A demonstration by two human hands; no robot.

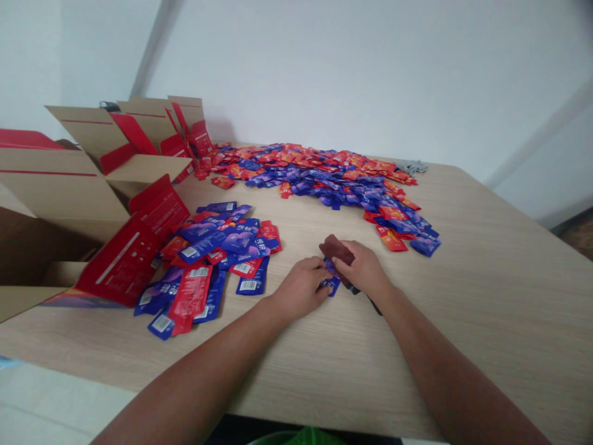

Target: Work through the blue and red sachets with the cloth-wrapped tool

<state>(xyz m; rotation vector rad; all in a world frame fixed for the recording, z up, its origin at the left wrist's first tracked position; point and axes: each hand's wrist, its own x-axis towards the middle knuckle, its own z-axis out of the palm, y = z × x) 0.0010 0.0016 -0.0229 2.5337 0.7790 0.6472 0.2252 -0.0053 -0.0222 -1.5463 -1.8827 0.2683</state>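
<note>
In the middle of the table, my left hand [303,289] pinches a small blue-purple packet [330,285] that lies on the wood, its fingers curled over the edge. Close beside it, my right hand [364,267] is closed around a dark reddish-brown object [337,248] whose kind I cannot make out. Something black shows under that hand, and a thin dark strip trails toward my wrist. To the left of my hands lies a loose heap of blue and red packets [241,238], some with barcodes up.
A long pile of red and blue packets [319,176] curves along the back of the table [486,266]. At left stand several open cartons with raised flaps, the nearest a red-printed carton [125,262]. A grey crumpled cloth [411,167] lies at the far right end of the pile.
</note>
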